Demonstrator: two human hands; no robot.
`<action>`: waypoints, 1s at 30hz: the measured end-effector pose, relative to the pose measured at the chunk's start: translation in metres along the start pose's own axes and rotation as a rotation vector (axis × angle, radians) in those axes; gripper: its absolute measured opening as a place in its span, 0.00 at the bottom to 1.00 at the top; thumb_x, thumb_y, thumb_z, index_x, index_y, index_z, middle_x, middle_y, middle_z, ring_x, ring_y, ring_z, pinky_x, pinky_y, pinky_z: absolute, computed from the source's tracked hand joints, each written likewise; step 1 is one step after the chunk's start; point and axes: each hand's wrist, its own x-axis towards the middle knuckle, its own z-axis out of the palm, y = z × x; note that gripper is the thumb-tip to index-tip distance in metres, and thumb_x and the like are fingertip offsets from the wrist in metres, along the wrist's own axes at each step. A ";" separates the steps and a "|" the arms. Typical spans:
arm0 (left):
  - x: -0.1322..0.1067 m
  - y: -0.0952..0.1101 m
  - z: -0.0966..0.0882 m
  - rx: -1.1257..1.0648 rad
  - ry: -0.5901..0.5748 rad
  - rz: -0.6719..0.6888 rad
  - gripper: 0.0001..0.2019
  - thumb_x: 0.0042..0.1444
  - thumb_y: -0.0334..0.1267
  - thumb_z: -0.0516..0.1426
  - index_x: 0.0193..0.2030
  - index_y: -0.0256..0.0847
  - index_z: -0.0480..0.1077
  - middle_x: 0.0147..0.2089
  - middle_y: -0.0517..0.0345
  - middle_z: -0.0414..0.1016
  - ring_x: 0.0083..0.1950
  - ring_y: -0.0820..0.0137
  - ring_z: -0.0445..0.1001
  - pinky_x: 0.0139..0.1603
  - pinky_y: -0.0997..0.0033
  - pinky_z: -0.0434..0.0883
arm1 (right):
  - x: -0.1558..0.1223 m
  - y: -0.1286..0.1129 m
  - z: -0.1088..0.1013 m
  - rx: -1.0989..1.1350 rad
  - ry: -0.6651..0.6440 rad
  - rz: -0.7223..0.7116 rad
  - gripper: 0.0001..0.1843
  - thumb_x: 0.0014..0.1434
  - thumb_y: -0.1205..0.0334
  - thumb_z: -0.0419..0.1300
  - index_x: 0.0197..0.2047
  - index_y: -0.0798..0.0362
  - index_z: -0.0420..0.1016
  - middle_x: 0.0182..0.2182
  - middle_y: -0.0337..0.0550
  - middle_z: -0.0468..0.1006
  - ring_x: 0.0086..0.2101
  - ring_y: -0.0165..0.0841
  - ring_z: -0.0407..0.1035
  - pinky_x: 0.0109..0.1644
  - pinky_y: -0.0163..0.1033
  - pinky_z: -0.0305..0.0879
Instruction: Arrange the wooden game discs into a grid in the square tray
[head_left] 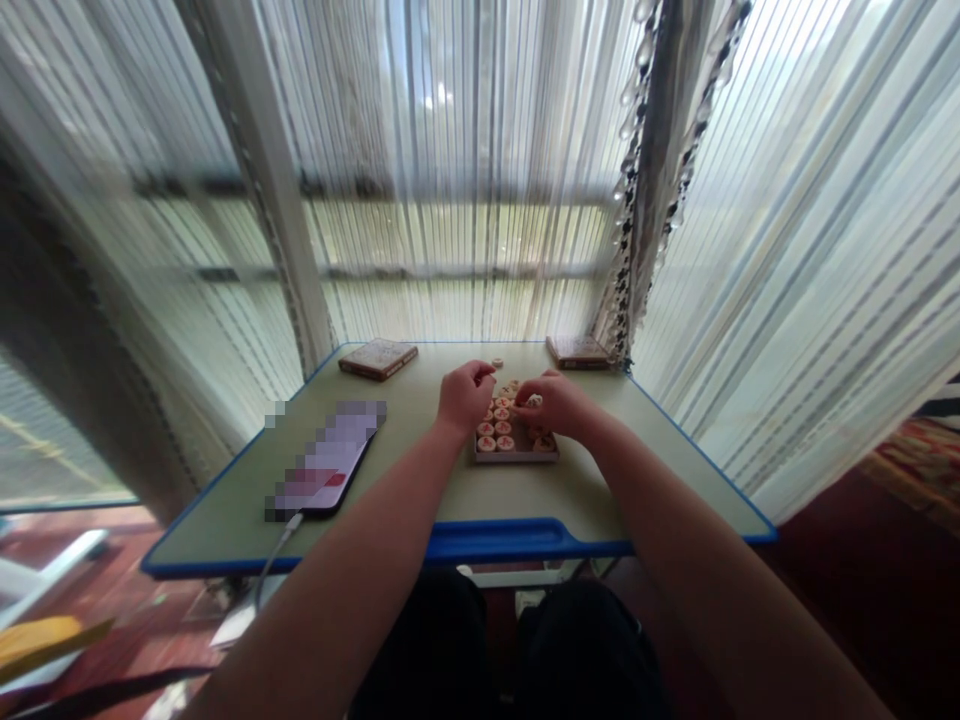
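A shallow box [516, 457] of round Chinese chess pieces lies on the table in front of me. Red-marked pieces [505, 442] fill its left columns, and part of its brown floor shows on the right. At the box's upper left, my left hand [466, 395] is closed with curled fingers; whatever they hold is hidden. My right hand [561, 402] reaches over the box's right side, fingers bent in a pinch around a pale Chinese chess piece [534, 400]. Just beyond the box are a few loose pieces [513, 385], and one more piece [497, 363] lies farther back.
A phone [330, 460] with a charging cable [279, 550] lies on the left of the green table [405, 450]. Two flat boxes stand at the back, the left box [379, 358] and the right box [577, 352]. A blue tray groove [499, 538] runs along the front edge.
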 end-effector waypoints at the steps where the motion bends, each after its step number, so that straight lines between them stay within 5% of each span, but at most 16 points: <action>1: 0.000 0.000 0.000 -0.004 -0.005 0.008 0.11 0.48 0.33 0.50 0.35 0.38 0.73 0.30 0.57 0.76 0.32 0.73 0.72 0.38 0.75 0.68 | 0.000 -0.001 -0.001 -0.004 -0.009 0.004 0.10 0.47 0.55 0.61 0.30 0.52 0.77 0.24 0.42 0.74 0.33 0.33 0.63 0.36 0.34 0.58; 30: -0.001 0.005 0.002 0.066 -0.078 0.055 0.12 0.48 0.31 0.49 0.32 0.39 0.74 0.31 0.58 0.76 0.35 0.72 0.73 0.40 0.74 0.68 | 0.000 -0.008 -0.006 -0.064 -0.098 -0.117 0.07 0.47 0.62 0.59 0.30 0.52 0.78 0.28 0.42 0.76 0.34 0.33 0.62 0.43 0.37 0.57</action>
